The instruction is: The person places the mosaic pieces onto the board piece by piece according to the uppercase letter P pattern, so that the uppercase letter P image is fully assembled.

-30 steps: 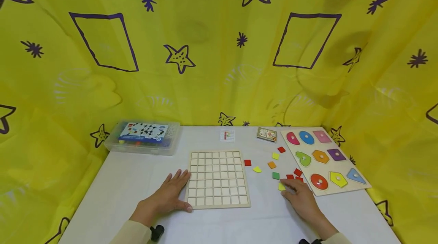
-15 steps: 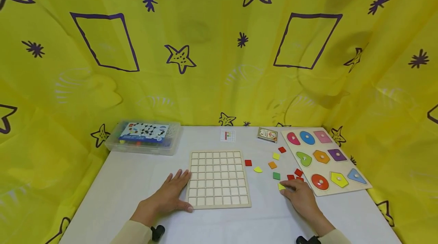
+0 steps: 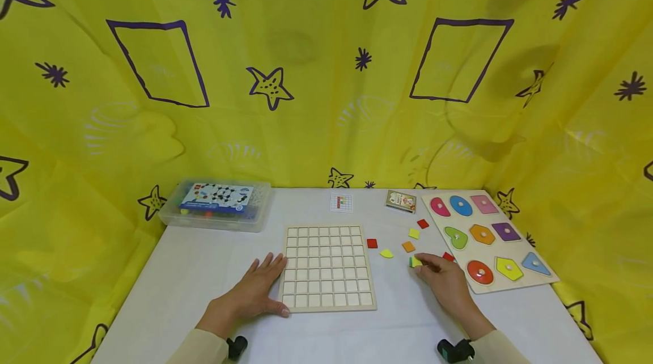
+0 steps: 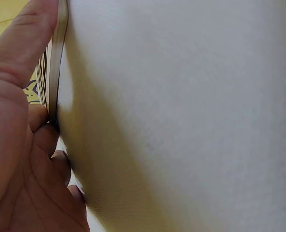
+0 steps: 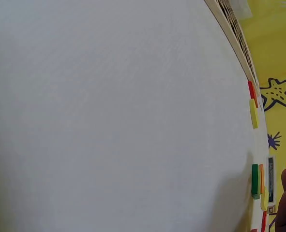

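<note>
A wooden grid board of small square cells lies flat on the white table. My left hand rests at its left edge, fingers spread, thumb by the near corner; in the left wrist view the fingers meet the board's edge. My right hand pinches a small yellow tile between thumb and fingertips, right over a green tile that it partly covers. To the hand's right a red tile shows. In the right wrist view only the fingertips appear, beyond the green tile.
Loose tiles lie right of the board: a red square, a yellow quarter-round, an orange one. A shape puzzle board is far right. Behind are a pattern card, a card box and a plastic case.
The right hand has taken hold of the yellow tile and moved it away from me, over the green tile. It now covers some red tiles seen earlier. The left hand stays in place.
</note>
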Demonstrator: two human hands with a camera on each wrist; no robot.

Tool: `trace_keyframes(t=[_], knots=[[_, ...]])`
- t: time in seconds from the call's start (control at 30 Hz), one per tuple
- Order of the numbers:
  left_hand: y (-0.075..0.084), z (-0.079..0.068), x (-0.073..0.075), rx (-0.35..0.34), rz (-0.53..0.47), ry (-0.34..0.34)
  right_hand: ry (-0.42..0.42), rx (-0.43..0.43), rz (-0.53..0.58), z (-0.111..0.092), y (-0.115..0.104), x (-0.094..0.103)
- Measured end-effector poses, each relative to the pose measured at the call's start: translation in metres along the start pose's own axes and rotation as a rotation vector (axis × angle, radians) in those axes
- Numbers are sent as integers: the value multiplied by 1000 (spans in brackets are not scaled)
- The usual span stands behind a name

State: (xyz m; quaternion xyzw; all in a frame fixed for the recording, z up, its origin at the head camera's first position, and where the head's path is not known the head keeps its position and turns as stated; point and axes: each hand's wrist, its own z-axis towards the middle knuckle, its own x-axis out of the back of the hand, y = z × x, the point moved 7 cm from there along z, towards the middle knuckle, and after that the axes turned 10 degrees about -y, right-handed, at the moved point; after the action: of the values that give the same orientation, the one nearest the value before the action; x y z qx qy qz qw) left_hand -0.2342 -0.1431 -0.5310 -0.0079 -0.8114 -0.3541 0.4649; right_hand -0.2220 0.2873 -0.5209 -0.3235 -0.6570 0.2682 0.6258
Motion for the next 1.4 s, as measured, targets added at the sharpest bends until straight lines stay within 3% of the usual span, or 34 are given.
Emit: trace_keyframes(t=[0.3,0.6,0.93,1.13,1.4], knots=[[2,-1,1,5,9,-4,4,62,109,25,-29,-18],[1,0,2,6,-9,-3,-56,95,180,53,-75,-58],[1,1,3,11,-20,1,-109,175,197,76,-110,-104],[2,1,2,10,-25,5,-129,186,139,84,-116,-124],[1,1,2,13,-26,9,-72,175,-20,86,-115,-135]])
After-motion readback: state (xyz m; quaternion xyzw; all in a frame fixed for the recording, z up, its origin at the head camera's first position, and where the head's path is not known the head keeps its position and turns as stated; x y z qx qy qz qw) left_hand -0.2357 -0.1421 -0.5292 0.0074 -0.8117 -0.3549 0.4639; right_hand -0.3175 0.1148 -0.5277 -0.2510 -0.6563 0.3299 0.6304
